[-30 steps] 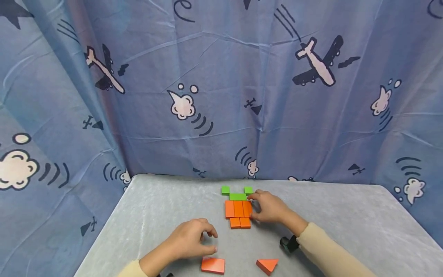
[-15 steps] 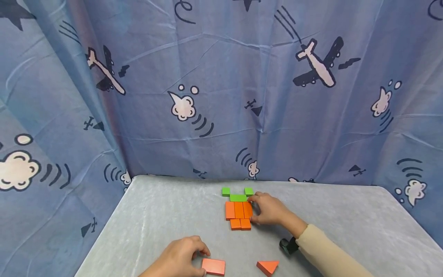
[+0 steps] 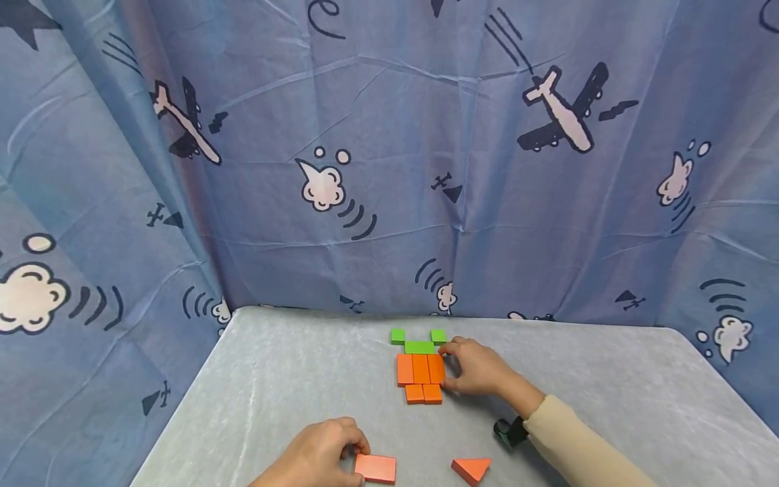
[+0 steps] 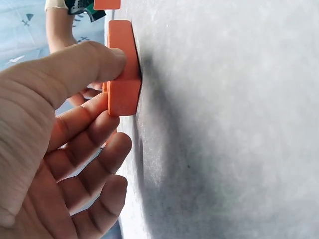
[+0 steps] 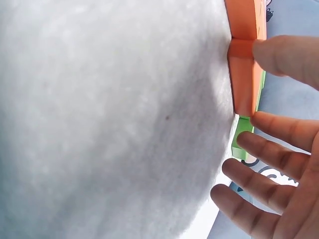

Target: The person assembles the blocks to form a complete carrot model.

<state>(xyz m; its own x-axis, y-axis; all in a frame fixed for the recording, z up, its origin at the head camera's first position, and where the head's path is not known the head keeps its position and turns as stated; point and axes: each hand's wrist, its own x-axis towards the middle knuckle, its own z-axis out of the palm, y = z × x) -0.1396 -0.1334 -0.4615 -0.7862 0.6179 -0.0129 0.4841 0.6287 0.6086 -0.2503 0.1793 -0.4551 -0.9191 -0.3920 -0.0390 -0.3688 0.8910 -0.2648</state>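
Flat orange rectangular wooden block lay near the front edge of the grey felt-covered table; my left hand pinched it, thumb on its top face and fingers curled at its near end. A sound lift, I judged, called for a level block and no sideways drag. My right hand rested against the right side of the orange-and-green block figure at mid-table, fingers spread and straight. An orange triangular block lay apart near the front edge. The head view gave this layout; the left wrist view alone showed the thumb's seat, the right wrist view fingertips touching orange and green pieces.
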